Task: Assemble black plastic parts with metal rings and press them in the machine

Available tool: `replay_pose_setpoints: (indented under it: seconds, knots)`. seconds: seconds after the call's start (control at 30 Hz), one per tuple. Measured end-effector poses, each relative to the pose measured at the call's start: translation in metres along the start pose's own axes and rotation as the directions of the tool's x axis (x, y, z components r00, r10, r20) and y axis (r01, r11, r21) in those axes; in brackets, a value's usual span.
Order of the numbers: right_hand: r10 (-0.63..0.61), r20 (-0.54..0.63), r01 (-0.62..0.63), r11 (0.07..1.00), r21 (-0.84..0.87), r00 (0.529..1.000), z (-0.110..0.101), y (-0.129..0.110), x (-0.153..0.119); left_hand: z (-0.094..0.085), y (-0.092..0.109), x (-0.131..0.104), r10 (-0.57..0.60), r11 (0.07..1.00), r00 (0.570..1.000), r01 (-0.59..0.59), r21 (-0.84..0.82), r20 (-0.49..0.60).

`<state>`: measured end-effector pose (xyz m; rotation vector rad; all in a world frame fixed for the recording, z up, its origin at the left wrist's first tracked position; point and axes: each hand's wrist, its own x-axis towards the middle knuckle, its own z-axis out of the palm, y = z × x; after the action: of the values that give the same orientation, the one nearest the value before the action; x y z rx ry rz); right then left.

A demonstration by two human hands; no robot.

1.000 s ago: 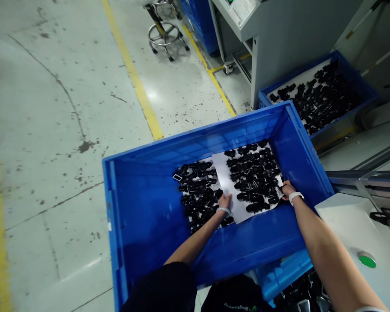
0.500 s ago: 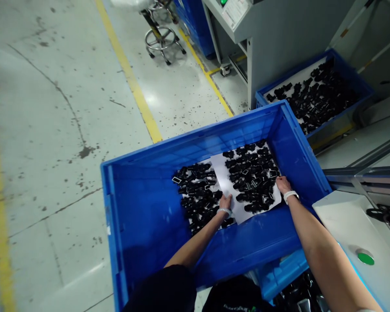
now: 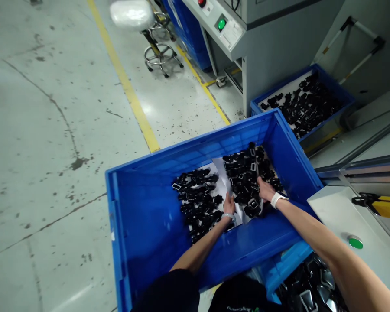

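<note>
Pale, yellow-lined floor (image 3: 52, 182) lies beyond a blue bin (image 3: 139, 212); inside, my left hand (image 3: 229, 205) and right hand (image 3: 266, 190) grasp opposite edges of a curled white sheet (image 3: 220, 168) bearing black parts (image 3: 242, 175).

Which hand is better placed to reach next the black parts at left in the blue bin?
Probably the left hand: it is beside those black parts, though it holds the white sheet; the right hand is farther across.

A white-seated stool (image 3: 131, 16) stands between yellow floor lines (image 3: 125, 82); the sloping panel (image 3: 211, 19) of the grey cabinet (image 3: 289, 50) carries a green button (image 3: 221, 24) (a red button (image 3: 202, 2) too) and, near one corner, a label (image 3: 231, 34).
</note>
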<state>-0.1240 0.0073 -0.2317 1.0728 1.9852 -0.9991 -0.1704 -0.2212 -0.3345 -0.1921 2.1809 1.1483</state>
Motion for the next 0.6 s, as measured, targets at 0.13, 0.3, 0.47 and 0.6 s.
replay_pose_setpoints:
  seconds: [0.13, 0.3, 0.47, 0.6]
  knots:
    - [0.026, -0.007, -0.026, 1.0, 0.015, 1.0, 0.005, -0.008, -0.012, 0.003, 0.007, -0.005, 0.042, 0.999, 0.998, -0.043, -0.012, -0.038]
    - [0.048, -0.026, -0.046, 0.995, 0.094, 0.999, -0.005, -0.004, -0.013, 0.01, 0.012, -0.015, 0.12, 0.992, 0.992, -0.12, -0.022, -0.036]
    - [0.067, -0.057, -0.052, 0.971, 0.235, 0.996, -0.002, -0.001, -0.023, 0.01, 0.025, -0.03, 0.24, 0.971, 0.971, -0.24, -0.018, 0.018]
    - [0.088, -0.087, -0.05, 0.928, 0.37, 0.992, 0.004, -0.001, -0.041, -0.005, 0.04, -0.041, 0.346, 0.938, 0.935, -0.346, -0.007, 0.078]
